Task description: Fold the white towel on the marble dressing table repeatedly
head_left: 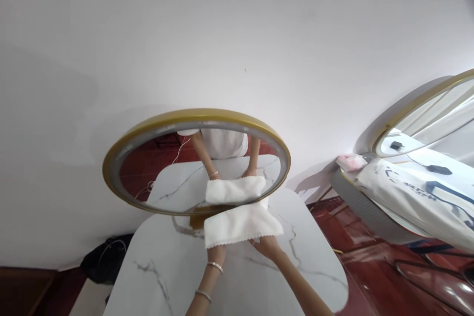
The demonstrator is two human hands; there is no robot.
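Observation:
A white cloth point(237, 226) with scalloped edges is held spread over the marble-patterned tabletop, just in front of a gold-rimmed oval mirror point(196, 114). My left hand point(216, 254) grips its near edge at the left; the cloth hides most of the fingers. Farther right along that edge, my right hand point(267, 247) is closed on the cloth, its fingertips partly covered. Two bracelets circle my left wrist and forearm. The mirror reflects both forearms and the cloth. A brown wooden block-like piece point(198, 221) shows under the mirror, left of the cloth.
The white table point(148, 269) stands against a pale wall. At right, another table carries a second gold-rimmed mirror point(381, 140), a pink-and-white packet point(351, 161), a printed white fabric bag point(403, 187) and a black adapter point(439, 170). A black bag point(105, 259) lies at lower left.

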